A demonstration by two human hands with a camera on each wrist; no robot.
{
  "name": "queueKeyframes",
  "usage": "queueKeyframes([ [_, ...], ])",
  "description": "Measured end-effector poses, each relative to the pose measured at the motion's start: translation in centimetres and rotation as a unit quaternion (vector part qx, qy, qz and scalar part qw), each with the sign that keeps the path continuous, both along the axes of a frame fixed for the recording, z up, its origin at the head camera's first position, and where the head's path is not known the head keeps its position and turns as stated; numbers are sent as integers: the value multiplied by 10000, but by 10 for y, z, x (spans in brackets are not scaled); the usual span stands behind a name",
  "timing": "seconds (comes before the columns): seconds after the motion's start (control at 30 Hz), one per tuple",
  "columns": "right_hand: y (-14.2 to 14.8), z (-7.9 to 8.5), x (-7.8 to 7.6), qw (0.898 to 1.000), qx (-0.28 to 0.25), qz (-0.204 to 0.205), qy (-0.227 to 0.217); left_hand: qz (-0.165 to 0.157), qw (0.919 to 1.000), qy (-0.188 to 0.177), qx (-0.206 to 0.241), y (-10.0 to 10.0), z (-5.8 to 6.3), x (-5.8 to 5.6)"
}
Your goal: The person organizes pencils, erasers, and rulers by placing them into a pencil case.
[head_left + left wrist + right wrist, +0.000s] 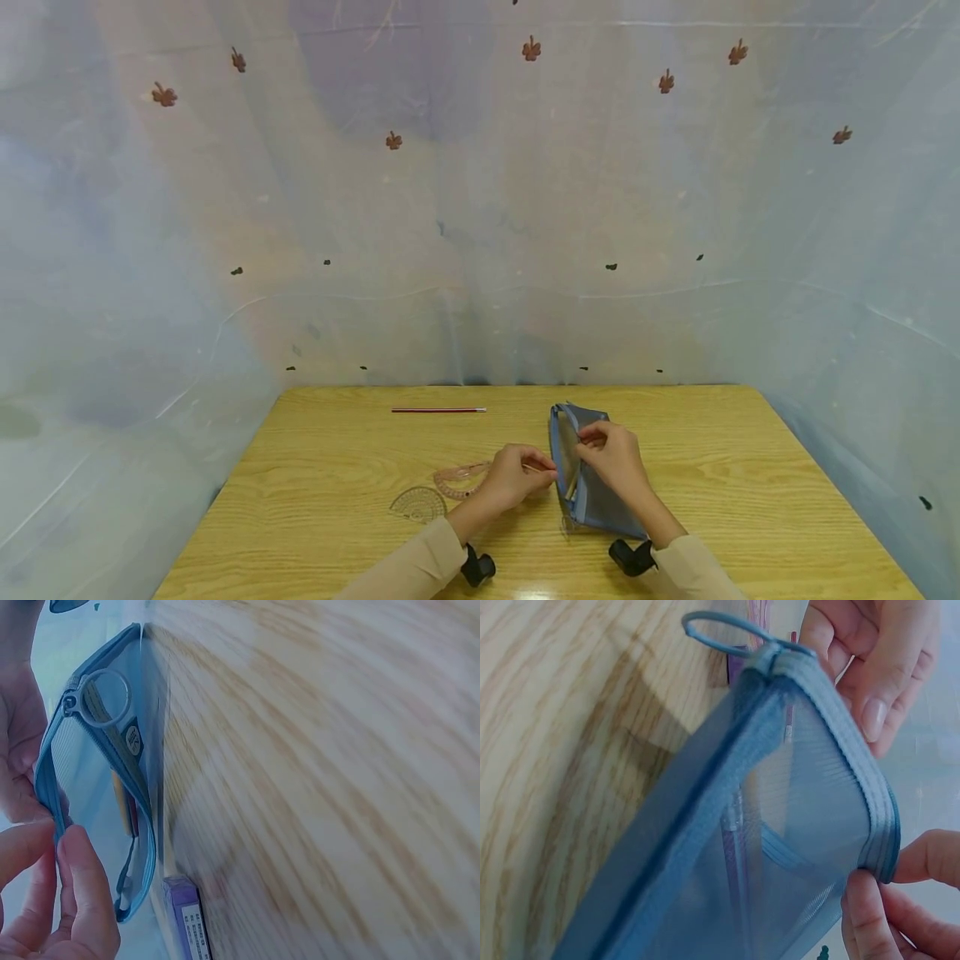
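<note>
A blue mesh zip pouch (603,500) with a round ring pull (127,697) stands with its mouth gaping. My right hand (617,457) pinches the raised zipper rim (874,802) between thumb and fingers. By the mouth's left side is my left hand (517,477), its thumb and fingertips drawn together. Those fingertips overlap the raised rim in the left wrist view; I cannot tell whether they pinch anything. Inside the pouch lie a brown stick-shaped item (122,802) and a slim purple item (736,877), the latter showing through the mesh.
A peach protractor (447,477) lies partly behind my left hand, with a clear protractor (417,503) beside it. Further back rests a red striped pencil (438,410). A small purple box (184,911) sits close to the pouch on the wooden table (322,467). Patterned sheeting surrounds the table.
</note>
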State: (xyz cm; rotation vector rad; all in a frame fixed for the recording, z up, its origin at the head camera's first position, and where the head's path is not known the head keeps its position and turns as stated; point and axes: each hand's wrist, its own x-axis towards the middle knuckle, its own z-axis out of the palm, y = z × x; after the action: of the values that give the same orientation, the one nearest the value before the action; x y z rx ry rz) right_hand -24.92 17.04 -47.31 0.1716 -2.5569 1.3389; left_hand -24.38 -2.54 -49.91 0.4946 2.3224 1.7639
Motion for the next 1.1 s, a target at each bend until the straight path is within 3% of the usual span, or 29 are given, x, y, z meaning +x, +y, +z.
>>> queueKeyframes([
  [0.57,0,-5,-2,10000,27,25,-23,37,9999,29,164,-14,-2,-1],
  [0.83,0,-3,-2,10000,-7,-5,-79,106,9994,326,-16,-26,-1,-7],
  [1.1,0,1,0,9999,0,-9,-170,181,9991,380,11,-37,1,-11],
])
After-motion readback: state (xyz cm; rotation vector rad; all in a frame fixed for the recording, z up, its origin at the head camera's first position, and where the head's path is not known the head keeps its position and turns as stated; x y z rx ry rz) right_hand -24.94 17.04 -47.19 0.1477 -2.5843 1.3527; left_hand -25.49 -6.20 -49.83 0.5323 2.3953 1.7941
